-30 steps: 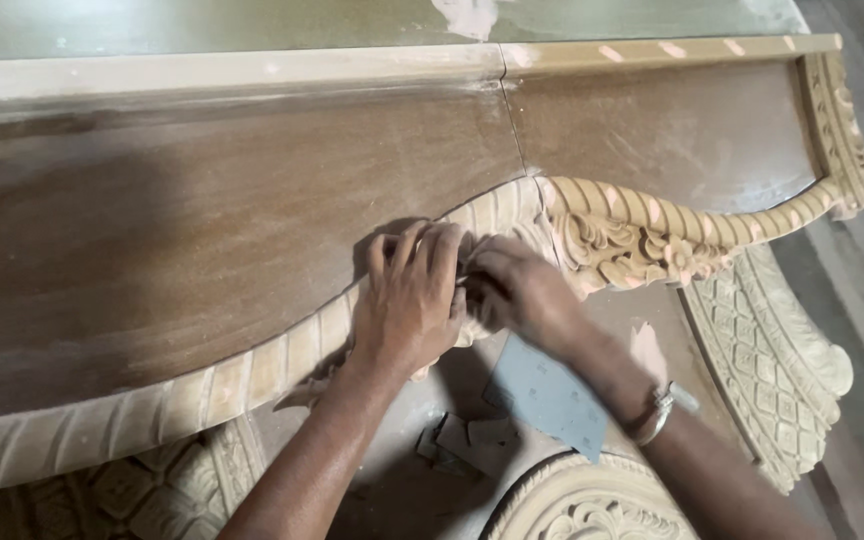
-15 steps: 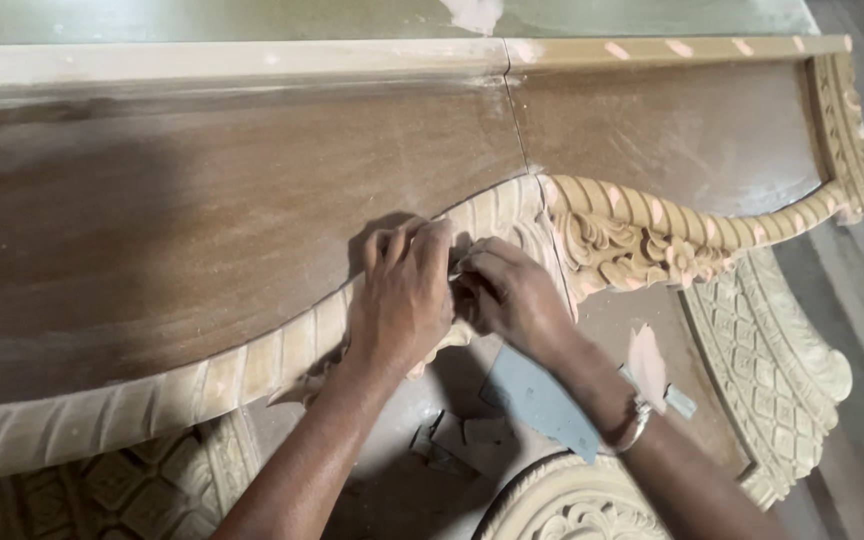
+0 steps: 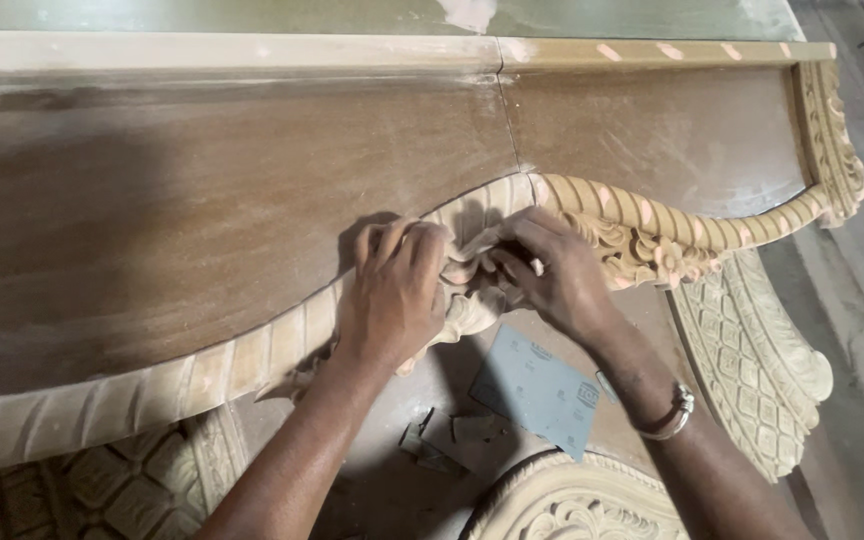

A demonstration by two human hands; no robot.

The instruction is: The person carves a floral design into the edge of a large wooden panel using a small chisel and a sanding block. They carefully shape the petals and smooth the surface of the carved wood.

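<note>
- The left hand [image 3: 392,295] is pressing flat, fingers together, onto the carved moulding [image 3: 252,365], a pale ribbed band curving across the brown wooden panel [image 3: 202,210].
- The right hand [image 3: 552,275] is curling narrow, fingertips pinching something small against the leafy carving [image 3: 652,250] where the two hands are meeting; it looks like a folded scrap of abrasive paper, though I cannot tell for sure.
- Judging from this, the step in hand is rubbing down the carved detail at the middle of the moulding; working onward would call for small, light strokes following the grooves, with the left hand steadying the piece.
- A grey sheet of sandpaper [image 3: 537,390] is lying just below the right wrist, with a few torn scraps [image 3: 442,435] near it.
- A metal bangle [image 3: 667,415] is sitting on the right wrist.
- The spot being worked is hiding under the fingers, the lattice-carved pieces [image 3: 752,350] below are being cut off by the frame edge, and the panel's left end is lying in shadow.
</note>
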